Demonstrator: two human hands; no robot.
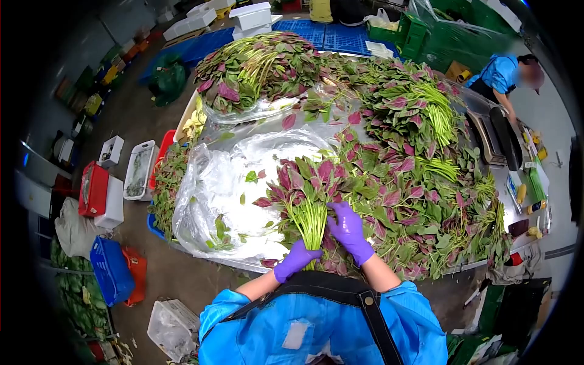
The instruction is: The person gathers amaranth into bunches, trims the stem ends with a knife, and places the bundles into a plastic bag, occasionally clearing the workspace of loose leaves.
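A bunch of red-and-green amaranth (pixel 309 218) stands nearly upright in front of me, leaves at the top and pale green stems below. My left hand (pixel 297 260), in a purple glove, is closed around the lower stems. Also gloved in purple, my right hand (pixel 349 231) lies against the right side of the bunch, its thumb and fingers apart by the stems and leaves. Loose amaranth (pixel 401 207) covers the table to the right of that hand. On the left lies a clear plastic sheet (pixel 210 176) with a few stray leaves on it.
A large amaranth heap (pixel 255 70) sits at the back left, and stacked bunches (pixel 420 109) at the back right. A co-worker (pixel 500 76) in blue reaches toward a dark machine (pixel 496 137). Crates, including a blue one (pixel 112 271), stand on the floor at left.
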